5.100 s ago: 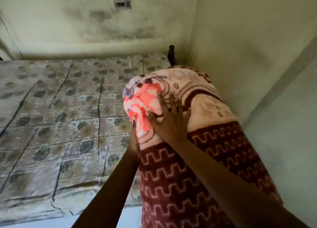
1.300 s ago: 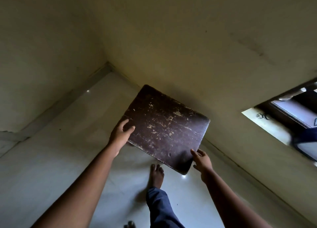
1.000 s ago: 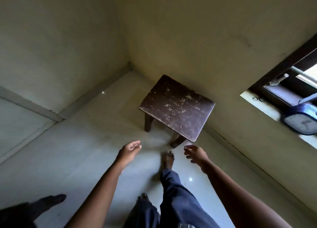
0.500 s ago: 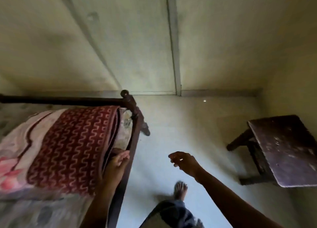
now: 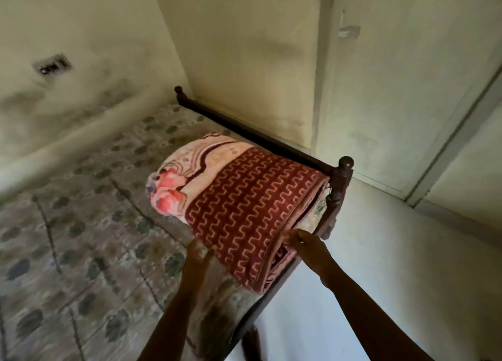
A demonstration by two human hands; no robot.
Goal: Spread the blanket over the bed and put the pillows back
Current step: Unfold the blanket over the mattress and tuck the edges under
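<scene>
Maroon-and-cream fleece blanket (image 5: 244,197) sits folded thick at frame centre, on the corner of the mattress (image 5: 81,225), hard against the dark wooden bedpost (image 5: 343,176). Parked at that corner so it can likely be unrolled across the bed from one end.

Right hand (image 5: 307,248) pinches the open layered edge at the fold's lower right, probably hunting for the top layer to peel back. Left hand (image 5: 197,254) is against the near side of the bundle, lower centre; it looks like a brace, but blur hides whether it grips. Hands are apart, one on each side of the near end.

Spreading not begun; mattress bare. No pillows in view. Switch plate (image 5: 53,64) upper left, door (image 5: 407,89) right.
</scene>
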